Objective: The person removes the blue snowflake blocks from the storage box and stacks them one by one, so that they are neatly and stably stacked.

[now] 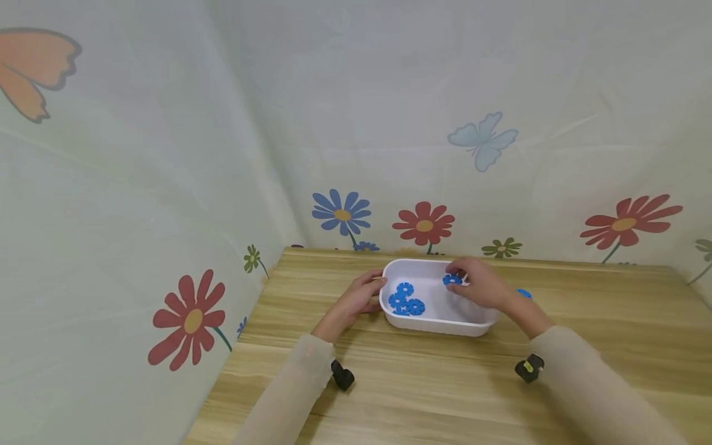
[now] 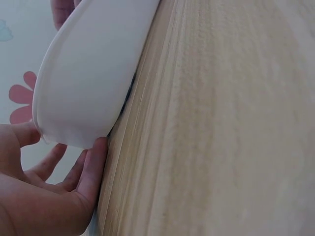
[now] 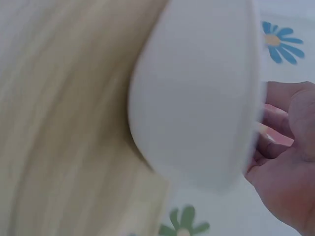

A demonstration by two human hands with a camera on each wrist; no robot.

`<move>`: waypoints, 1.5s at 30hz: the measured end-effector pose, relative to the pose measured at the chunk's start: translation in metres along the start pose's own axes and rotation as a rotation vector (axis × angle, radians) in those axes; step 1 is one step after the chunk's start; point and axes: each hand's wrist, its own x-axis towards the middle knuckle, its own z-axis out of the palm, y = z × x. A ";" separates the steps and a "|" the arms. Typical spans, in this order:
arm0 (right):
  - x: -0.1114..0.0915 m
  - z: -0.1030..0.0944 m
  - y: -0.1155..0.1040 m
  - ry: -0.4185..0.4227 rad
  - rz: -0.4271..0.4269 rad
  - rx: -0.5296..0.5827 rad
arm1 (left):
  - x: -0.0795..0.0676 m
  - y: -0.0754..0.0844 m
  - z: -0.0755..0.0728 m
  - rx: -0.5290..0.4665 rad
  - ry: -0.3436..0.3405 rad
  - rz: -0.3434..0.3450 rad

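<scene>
A white oblong plastic tray [image 1: 434, 327] stands near the back edge of the table. My left hand [image 1: 358, 296] holds its left end; in the left wrist view the thumb is at the rim and fingertips touch the lower side of the tray [image 2: 93, 73]. Over the tray's right half, my right hand [image 1: 483, 284] pinches a blue snowflake disc [image 1: 453, 280] between thumb and fingers. Several more blue snowflake discs [image 1: 406, 301] lie clustered in the tray's left part. In the right wrist view, the tray wall hides the right hand's fingertips and the disc.
Another blue snowflake disc [image 1: 524, 293] lies on the wooden table [image 1: 411, 389] to the right of the tray, partly hidden by the right wrist. A pale curtain [image 1: 389, 111] printed with flowers and butterflies hangs behind and to the left of the table.
</scene>
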 end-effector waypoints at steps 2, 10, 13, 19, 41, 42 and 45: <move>-0.005 -0.012 0.003 0.021 -0.021 0.018 | 0.000 0.000 0.000 -0.001 0.001 -0.003; -0.026 -0.047 0.022 0.112 -0.055 -0.036 | 0.000 0.000 -0.002 0.014 0.001 -0.004; -0.034 -0.055 0.031 0.164 -0.061 -0.062 | 0.001 -0.001 -0.002 0.015 0.002 -0.004; -0.049 -0.065 0.055 0.207 -0.004 -0.085 | 0.001 0.000 -0.002 0.007 -0.001 -0.006; -0.082 -0.043 0.101 0.073 0.124 -0.088 | 0.000 0.001 -0.002 0.003 -0.007 0.008; -0.082 -0.042 0.101 0.071 0.128 -0.088 | 0.001 0.000 -0.002 0.000 -0.009 0.005; -0.082 -0.039 0.103 0.068 0.134 -0.097 | 0.000 0.000 -0.002 -0.001 -0.013 0.006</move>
